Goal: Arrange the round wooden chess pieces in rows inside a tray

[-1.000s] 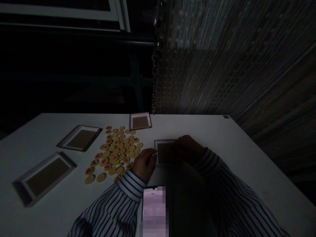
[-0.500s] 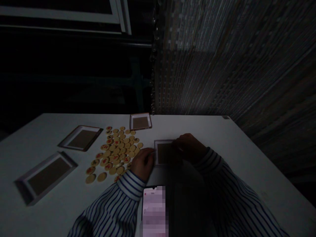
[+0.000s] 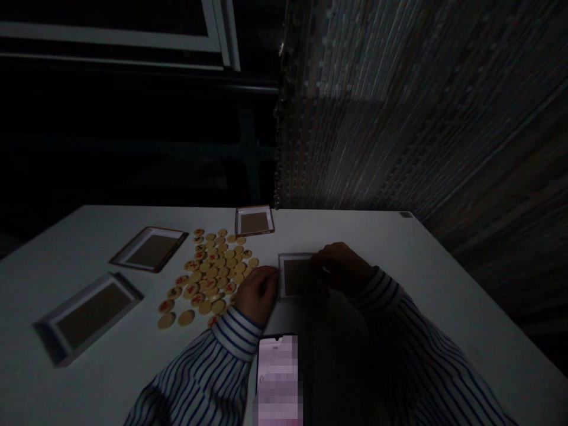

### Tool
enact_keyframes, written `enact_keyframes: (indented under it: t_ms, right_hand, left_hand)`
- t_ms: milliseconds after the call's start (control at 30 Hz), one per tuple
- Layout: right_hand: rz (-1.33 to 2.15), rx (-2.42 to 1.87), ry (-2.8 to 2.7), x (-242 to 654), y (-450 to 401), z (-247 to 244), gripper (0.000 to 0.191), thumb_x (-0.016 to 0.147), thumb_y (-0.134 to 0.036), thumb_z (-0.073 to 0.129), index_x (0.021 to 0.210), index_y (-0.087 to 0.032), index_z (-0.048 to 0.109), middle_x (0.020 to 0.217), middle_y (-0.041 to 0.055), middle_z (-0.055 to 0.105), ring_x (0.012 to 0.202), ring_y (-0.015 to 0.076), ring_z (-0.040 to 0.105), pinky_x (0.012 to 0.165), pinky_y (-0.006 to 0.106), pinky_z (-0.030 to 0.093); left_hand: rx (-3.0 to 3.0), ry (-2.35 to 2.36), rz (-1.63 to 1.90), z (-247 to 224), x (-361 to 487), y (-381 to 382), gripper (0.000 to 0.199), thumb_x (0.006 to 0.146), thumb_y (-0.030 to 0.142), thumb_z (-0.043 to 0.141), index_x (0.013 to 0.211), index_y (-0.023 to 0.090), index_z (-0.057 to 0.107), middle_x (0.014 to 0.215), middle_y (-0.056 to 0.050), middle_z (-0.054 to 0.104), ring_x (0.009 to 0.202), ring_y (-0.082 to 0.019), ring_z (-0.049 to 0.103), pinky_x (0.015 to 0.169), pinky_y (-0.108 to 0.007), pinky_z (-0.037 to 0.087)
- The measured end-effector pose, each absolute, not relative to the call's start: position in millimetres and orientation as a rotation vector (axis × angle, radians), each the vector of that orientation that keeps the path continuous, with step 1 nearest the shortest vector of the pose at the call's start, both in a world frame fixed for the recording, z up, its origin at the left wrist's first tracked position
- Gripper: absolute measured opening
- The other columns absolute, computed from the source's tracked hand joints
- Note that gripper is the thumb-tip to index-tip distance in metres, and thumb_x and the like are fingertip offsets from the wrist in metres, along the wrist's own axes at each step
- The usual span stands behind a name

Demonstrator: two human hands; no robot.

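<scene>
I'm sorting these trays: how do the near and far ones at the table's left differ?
The near tray has a greyish rim, while the far tray has a brownish one. The near tray's walls look taller than the far tray's. Both lie open side up and have brown floors.

The window frame (image 3: pixel 133 38) and the far edge of the white table (image 3: pixel 421 266) sit slightly lower in view than a second earlier, the leftmost tray (image 3: pixel 91 316) farther right.
</scene>
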State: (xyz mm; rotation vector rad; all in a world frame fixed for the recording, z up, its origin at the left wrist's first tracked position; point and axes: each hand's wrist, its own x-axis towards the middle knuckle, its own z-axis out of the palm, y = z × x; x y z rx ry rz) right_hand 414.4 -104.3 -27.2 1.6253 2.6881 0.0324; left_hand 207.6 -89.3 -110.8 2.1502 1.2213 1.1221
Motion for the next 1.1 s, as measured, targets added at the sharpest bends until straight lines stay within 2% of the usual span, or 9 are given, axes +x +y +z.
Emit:
enact_keyframes:
  t_ms: [267,633,933,1100]
  right_hand:
    - [0.137,1.684,2.727,413,-107,-20,0.017,0.075,-0.02,0.046,0.08,-0.017,0.062,0.074,0.0055,0.064,0.071,0.0158,0.055,0.065,0.028,0.031]
    - [0.38,2.013,2.838,410,-115,-12,0.021,0.079,-0.024,0.043,0.085,-0.018,0.062,0.078,0.0036,0.065,0.076,0.014,0.055,0.074,0.027,0.031]
    - [0.355,2.044,2.877,406,-119,-2,0.02,0.079,-0.024,0.044,0.088,-0.017,0.061,0.085,0.0037,0.065,0.08,0.0154,0.055,0.075,0.028,0.034]
    - [0.344,2.014,2.886,395,-122,3,0.02,0.079,-0.023,0.044,0.088,-0.017,0.061,0.086,0.0037,0.066,0.08,0.0157,0.056,0.075,0.029,0.036]
  left_hand:
    - [2.087,1.218,1.272,-104,205,-90,0.018,0.077,0.025,0.046,0.084,0.016,0.061,0.084,-0.005,0.062,0.082,-0.015,0.057,0.077,-0.029,0.046]
    - [1.913,1.277,1.448,-92,188,-87,0.018,0.075,0.028,0.051,0.084,0.016,0.061,0.088,-0.006,0.063,0.085,-0.016,0.058,0.078,-0.031,0.046]
    - [1.926,1.387,1.506,-63,160,-95,0.019,0.073,0.03,0.053,0.085,0.017,0.062,0.087,-0.004,0.063,0.083,-0.016,0.058,0.076,-0.029,0.047]
    - [1.848,1.449,1.561,-63,137,-97,0.02,0.072,0.031,0.053,0.084,0.017,0.062,0.091,-0.005,0.062,0.088,-0.017,0.057,0.079,-0.031,0.046]
